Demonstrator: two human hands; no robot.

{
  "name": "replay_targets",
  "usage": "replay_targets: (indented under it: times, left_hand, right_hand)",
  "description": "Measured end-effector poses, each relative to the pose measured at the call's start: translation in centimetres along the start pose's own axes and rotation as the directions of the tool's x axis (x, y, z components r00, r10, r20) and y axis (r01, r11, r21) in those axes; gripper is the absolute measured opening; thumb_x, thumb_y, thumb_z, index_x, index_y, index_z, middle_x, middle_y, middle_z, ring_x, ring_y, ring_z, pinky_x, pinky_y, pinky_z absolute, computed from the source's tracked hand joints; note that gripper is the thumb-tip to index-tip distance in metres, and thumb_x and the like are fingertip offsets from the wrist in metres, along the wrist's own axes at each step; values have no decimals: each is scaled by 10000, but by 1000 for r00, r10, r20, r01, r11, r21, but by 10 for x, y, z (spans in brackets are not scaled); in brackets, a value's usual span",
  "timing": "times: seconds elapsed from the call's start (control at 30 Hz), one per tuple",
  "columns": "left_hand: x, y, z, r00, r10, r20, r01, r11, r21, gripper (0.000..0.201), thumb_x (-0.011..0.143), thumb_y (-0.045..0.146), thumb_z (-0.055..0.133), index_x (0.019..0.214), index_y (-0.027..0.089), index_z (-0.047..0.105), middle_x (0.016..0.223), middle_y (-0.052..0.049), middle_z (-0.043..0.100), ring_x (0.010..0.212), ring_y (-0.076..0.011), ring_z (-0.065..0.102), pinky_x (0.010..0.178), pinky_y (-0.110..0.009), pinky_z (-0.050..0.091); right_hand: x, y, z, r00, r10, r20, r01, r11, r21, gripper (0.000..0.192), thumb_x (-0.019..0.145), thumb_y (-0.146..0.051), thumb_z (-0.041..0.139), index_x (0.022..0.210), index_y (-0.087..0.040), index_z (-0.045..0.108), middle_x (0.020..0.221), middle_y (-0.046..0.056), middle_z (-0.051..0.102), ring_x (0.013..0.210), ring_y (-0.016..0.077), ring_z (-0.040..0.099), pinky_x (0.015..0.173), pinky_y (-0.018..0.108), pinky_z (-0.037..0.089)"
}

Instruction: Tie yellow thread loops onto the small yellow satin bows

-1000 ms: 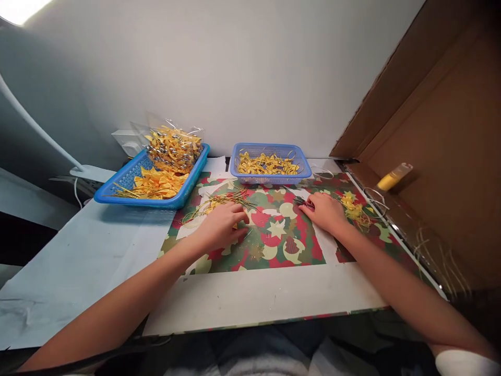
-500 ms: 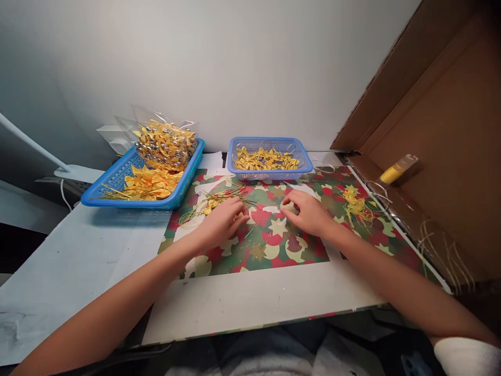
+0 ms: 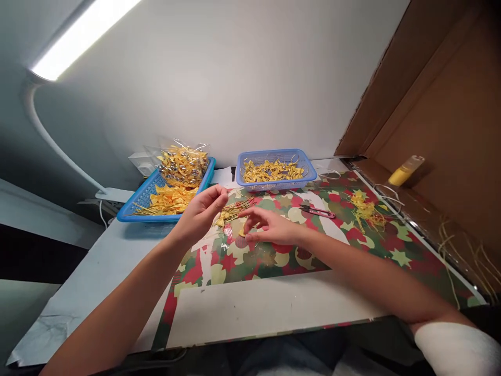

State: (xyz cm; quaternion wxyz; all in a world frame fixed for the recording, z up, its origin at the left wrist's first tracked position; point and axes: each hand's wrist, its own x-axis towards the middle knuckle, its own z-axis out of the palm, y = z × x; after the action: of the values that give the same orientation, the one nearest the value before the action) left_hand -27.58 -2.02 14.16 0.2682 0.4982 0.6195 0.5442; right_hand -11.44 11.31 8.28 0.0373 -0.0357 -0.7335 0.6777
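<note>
My left hand [image 3: 201, 211] is raised over the left part of the patterned sheet, thumb and forefinger pinched together. Whatever lies between those fingertips is too small to make out. My right hand [image 3: 270, 228] hovers lower, its fingers curved and apart, with a gap between thumb and forefinger. A small yellow ribbon bow [image 3: 241, 233] lies just left of its fingertips. Behind both hands is a bunch of yellow bows with gold cords [image 3: 234, 210]. To the right of my right hand, thread snips [image 3: 318, 211] with pinkish handles rest on the sheet.
A blue basket [image 3: 129, 213] with yellow bows and a clear bag stands at left. Another blue basket [image 3: 276, 185] of bows is at the back. Yellow thread scraps [image 3: 366, 209] lie at right, near a cardboard wall [image 3: 442, 104]. A lit lamp [image 3: 86, 39] overhangs the left.
My left hand has risen and its fingers have come together in a pinch. My right hand has moved left, uncovering the snips. The view has shifted, bringing the lamp into sight.
</note>
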Motion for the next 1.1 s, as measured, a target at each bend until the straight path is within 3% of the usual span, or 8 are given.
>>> replay_targets:
  times: [0.17, 0.33, 0.5, 0.67, 0.8, 0.93, 1.0, 1.1]
  left_hand:
    - [-1, 9, -27, 953, 54, -297, -142, 948, -285, 336, 720, 481, 798, 773, 199, 622, 861, -9, 573, 792, -134, 517, 667, -248, 442]
    - [-35, 22, -66, 877, 18, -480, -252, 868, -428, 336, 634, 432, 874, 717, 255, 601, 785, 72, 611, 735, -123, 536, 612, -262, 425]
    - [-85, 14, -98, 804, 4, -595, -205, 940, -271, 331, 691, 517, 809, 679, 285, 574, 610, 42, 489, 573, -138, 425, 521, -289, 343]
    - [-90, 3, -79, 881, -23, -472, -81, 977, -199, 317, 680, 511, 814, 803, 252, 678, 911, -9, 687, 812, -175, 592, 649, -291, 491]
    - [-58, 22, -32, 991, -5, -130, -4, 998, -65, 418, 803, 462, 730, 1131, 218, 644, 1227, -78, 633, 1134, -207, 574, 925, -307, 494]
    - [-24, 39, -8, 998, -51, 31, 54, 994, -98, 381, 818, 520, 671, 957, 173, 600, 809, -26, 602, 694, -122, 563, 641, -251, 488]
    - [-17, 39, -11, 997, -77, 21, 79, 991, -104, 392, 825, 558, 631, 819, 174, 549, 605, 45, 422, 493, -76, 372, 468, -215, 342]
    - [-22, 33, -26, 995, -95, -27, 92, 991, -95, 446, 837, 597, 577, 697, 196, 442, 562, 81, 219, 459, -70, 188, 427, -205, 188]
  right_hand:
    - [10, -8, -4, 999, 0, 46, -10, 975, 224, 448, 757, -581, 706, 741, -160, 555, 603, -65, 423, 516, 60, 357, 510, 217, 336]
    - [13, -27, -19, 998, -63, -15, 65, 962, 264, 475, 787, -575, 667, 653, -186, 430, 576, -79, 297, 508, 62, 234, 484, 221, 235]
    - [20, -49, -18, 994, -112, 2, 108, 960, 258, 507, 760, -564, 708, 639, -193, 386, 567, -87, 267, 491, 49, 176, 468, 220, 141]
    - [36, -76, -2, 979, -187, 84, 177, 977, 117, 535, 755, -618, 695, 614, -188, 410, 556, -83, 293, 479, 43, 190, 444, 228, 124]
    - [48, -98, 12, 957, -248, 150, 256, 966, -36, 502, 809, -613, 640, 626, -180, 466, 554, -68, 362, 491, 50, 269, 441, 223, 179]
    - [53, -114, 13, 961, -256, 108, 268, 957, -110, 436, 869, -513, 626, 636, -173, 483, 557, -57, 395, 502, 51, 303, 435, 212, 208]
    - [52, -118, 8, 969, -245, 39, 248, 961, -122, 413, 893, -450, 620, 627, -171, 474, 533, -66, 362, 477, 45, 270, 419, 206, 193]
    - [48, -120, -1, 979, -205, -19, 201, 971, -129, 372, 916, -382, 603, 639, -165, 483, 513, -81, 312, 440, 38, 195, 395, 204, 141]
